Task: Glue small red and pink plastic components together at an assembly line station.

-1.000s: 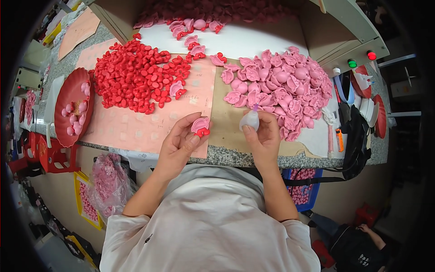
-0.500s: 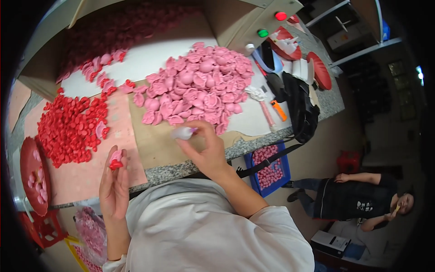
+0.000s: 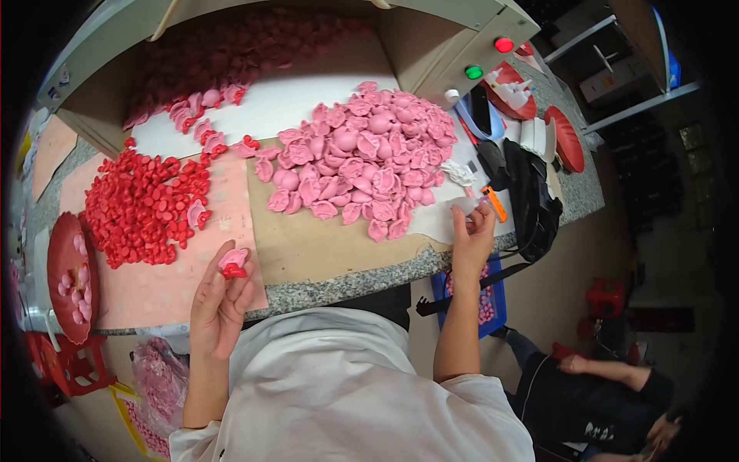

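Positions are read from the centre of the view, with 12 o'clock at the top.

Left hand [image 3: 215, 312], 8 o'clock: the piece [image 3: 233, 262] is pinched between thumb and fingertips, the other fingers loosely curled. Piece, between 8 and 9 o'clock: a pink shell [image 3: 235, 256] and a red bit [image 3: 233, 271], touching; whether they are bonded cannot be told.

Right hand [image 3: 472, 235], 3 o'clock: the bottle [image 3: 464, 205] is gripped by thumb and fingers over the paper [image 3: 431, 225]; whether it is also supported there cannot be told.

Handling, as judged: one-handed control of the bottle seems called for while the piece is steadied. The piece is best held lightly by its edges, so that red and pink are not slid apart. The bottle is best not squeezed, and guided clear of the cutter [image 3: 496, 205] at its 3 o'clock.

Materials: bottle, whitish, rounded, faintly outlined. Pink pile [image 3: 366, 158], 12 o'clock: hollow, ruffle-edged shells, apparently matte plastic, some domed side up. Red pile [image 3: 142, 208], 9 o'clock: small glossy lobes, some oval-faced. Dish [image 3: 66, 242], beyond at 9 o'clock: red, fluted; pink balls [image 3: 76, 296] are contained.
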`<act>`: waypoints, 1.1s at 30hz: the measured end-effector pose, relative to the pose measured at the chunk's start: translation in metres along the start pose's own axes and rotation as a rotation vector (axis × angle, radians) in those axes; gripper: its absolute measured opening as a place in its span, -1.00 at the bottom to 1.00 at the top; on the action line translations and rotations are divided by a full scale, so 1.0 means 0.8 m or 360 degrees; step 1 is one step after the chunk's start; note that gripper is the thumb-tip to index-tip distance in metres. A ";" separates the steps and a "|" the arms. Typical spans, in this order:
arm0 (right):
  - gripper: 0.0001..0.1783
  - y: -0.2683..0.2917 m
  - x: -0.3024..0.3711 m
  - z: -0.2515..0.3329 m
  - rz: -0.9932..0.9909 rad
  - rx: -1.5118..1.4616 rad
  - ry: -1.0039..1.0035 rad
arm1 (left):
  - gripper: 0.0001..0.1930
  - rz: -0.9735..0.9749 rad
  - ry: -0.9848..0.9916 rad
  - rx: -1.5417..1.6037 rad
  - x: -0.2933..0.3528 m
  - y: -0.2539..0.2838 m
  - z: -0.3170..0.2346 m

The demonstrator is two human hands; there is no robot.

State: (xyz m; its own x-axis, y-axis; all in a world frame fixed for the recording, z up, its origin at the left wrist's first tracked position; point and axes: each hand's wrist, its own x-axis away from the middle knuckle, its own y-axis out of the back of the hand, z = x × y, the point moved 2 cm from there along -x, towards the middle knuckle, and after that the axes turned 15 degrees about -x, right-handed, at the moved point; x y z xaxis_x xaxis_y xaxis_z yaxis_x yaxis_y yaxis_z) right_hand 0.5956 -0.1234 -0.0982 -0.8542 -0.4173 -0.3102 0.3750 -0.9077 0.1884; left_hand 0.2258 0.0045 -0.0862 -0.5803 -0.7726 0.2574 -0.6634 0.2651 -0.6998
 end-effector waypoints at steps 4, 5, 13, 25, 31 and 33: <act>-0.62 -0.010 0.042 0.029 -0.0267 0.0102 0.0611 | -0.50 0.0013 0.0001 -0.0054 0.010 0.015 -0.022; -0.74 -0.018 0.056 0.042 -0.0185 -0.0042 0.0740 | -0.50 0.0055 0.0021 -0.0070 0.013 0.017 -0.026; -0.79 -0.200 0.113 0.149 0.1223 0.0083 0.1132 | -0.50 0.0122 0.0067 -0.0053 0.029 0.019 -0.027; -0.86 -0.216 0.176 0.144 0.1731 -0.0120 -0.0354 | -0.49 0.0066 0.0007 -0.0040 0.038 0.070 -0.040; -0.73 -0.205 0.171 0.116 0.1475 0.0021 0.0392 | -0.51 0.0149 0.0075 -0.0107 0.020 0.077 -0.030; -0.69 -0.203 0.171 0.125 0.1619 -0.0032 0.0423 | -0.51 0.0122 0.0089 -0.0109 0.018 0.079 -0.026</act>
State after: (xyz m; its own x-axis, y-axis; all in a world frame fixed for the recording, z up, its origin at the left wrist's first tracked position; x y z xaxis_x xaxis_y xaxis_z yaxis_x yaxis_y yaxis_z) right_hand 0.3816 -0.0288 -0.0778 -0.0275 -0.9774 -0.2095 0.8792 -0.1233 0.4602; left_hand 0.1654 0.0221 -0.1130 -0.6547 -0.7158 0.2429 -0.6456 0.3623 -0.6722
